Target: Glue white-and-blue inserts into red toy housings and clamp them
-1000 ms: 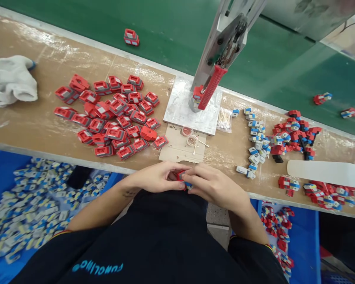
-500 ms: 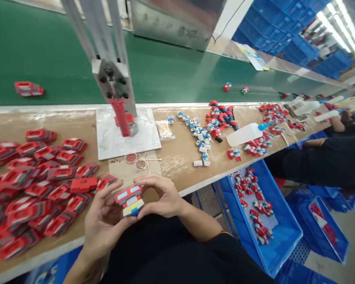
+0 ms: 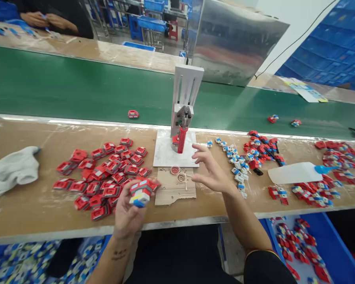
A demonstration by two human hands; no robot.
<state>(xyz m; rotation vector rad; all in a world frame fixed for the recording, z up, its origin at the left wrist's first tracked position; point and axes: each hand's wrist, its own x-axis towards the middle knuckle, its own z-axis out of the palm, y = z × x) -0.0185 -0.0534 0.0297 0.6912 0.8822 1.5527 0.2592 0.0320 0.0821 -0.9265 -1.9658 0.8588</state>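
Wears a dark top [image 3: 177,252], black or close to navy, plain over the part of the front in view. Has a short right sleeve [image 3: 269,270] in the same dark cloth, loose and soft-edged, finished at the hem with a thin curved trim [image 3: 259,251] of yellow and red. Leaves the left hand [image 3: 129,217] and the right hand [image 3: 210,173] bare, likewise both forearms. Bears small dark marks [image 3: 119,254] on the left forearm [image 3: 108,266], just below the wrist, set in short rows like lettering, too small to read.
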